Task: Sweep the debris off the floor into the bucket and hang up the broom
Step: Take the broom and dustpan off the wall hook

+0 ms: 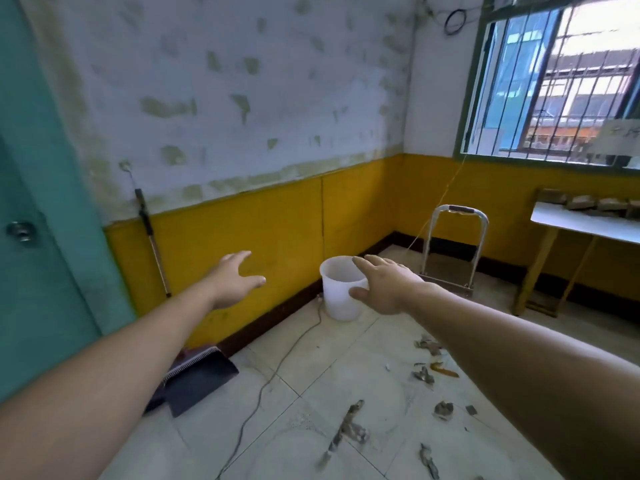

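Note:
The broom handle (152,242) hangs on the left wall from a hook (125,165); its lower end is hidden behind my left arm. A dark dustpan (197,377) lies on the floor below it, by the skirting. A white bucket (337,296) stands on the floor against the yellow wall. Several scraps of debris (427,370) lie scattered on the tiles at lower right. My left hand (233,280) is stretched out, open and empty, to the right of the broom handle. My right hand (384,284) is held out open in front of the bucket's right rim, holding nothing.
A grey cable (277,372) runs across the tiles from the wall by the bucket. A folded metal trolley (457,251) stands in the corner. A table (585,225) stands under the barred window at right. A teal door (34,237) is at left.

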A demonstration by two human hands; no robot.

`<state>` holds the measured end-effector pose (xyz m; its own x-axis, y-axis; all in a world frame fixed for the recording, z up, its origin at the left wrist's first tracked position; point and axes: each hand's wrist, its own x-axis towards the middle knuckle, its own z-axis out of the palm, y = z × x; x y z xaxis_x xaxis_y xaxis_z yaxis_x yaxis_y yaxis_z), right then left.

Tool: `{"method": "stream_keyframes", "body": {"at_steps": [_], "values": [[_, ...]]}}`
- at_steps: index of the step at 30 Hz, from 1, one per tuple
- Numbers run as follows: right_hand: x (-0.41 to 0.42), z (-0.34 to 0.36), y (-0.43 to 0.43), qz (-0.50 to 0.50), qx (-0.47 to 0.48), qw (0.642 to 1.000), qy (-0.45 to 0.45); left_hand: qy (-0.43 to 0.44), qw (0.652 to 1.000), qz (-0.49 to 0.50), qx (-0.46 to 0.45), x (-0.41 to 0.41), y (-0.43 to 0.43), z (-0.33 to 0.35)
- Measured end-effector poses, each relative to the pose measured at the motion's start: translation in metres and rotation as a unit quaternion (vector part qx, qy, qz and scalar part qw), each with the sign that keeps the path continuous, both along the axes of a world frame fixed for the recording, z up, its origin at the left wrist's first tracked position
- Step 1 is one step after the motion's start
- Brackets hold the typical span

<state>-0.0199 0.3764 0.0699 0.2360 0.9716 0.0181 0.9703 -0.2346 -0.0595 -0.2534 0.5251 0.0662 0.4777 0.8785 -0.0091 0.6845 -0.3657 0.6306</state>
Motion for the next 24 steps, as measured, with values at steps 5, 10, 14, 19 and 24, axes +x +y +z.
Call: {"method": "stream_keyframes", "body": {"at_steps": [5, 10, 14, 19, 24], "values": [[0.018, 0.0, 0.093, 0.04, -0.005, 0.999, 0.033, -0.012, 0.997, 0.07, -0.009, -0.002, 0.06, 0.0], [0.032, 0.013, 0.181, 0.089, -0.01, 0.994, 0.059, -0.033, 0.99, 0.135, -0.01, 0.002, 0.11, 0.009], [0.027, 0.021, 0.245, 0.132, -0.007, 0.987, 0.091, -0.026, 0.983, 0.184, -0.002, -0.007, 0.132, 0.015], [0.002, 0.026, 0.305, 0.191, -0.018, 0.972, 0.137, -0.021, 0.969, 0.244, 0.012, -0.03, 0.154, 0.021], [-0.031, 0.032, 0.361, 0.23, -0.014, 0.963, 0.141, -0.025, 0.962, 0.27, 0.022, -0.054, 0.191, 0.024]]}}
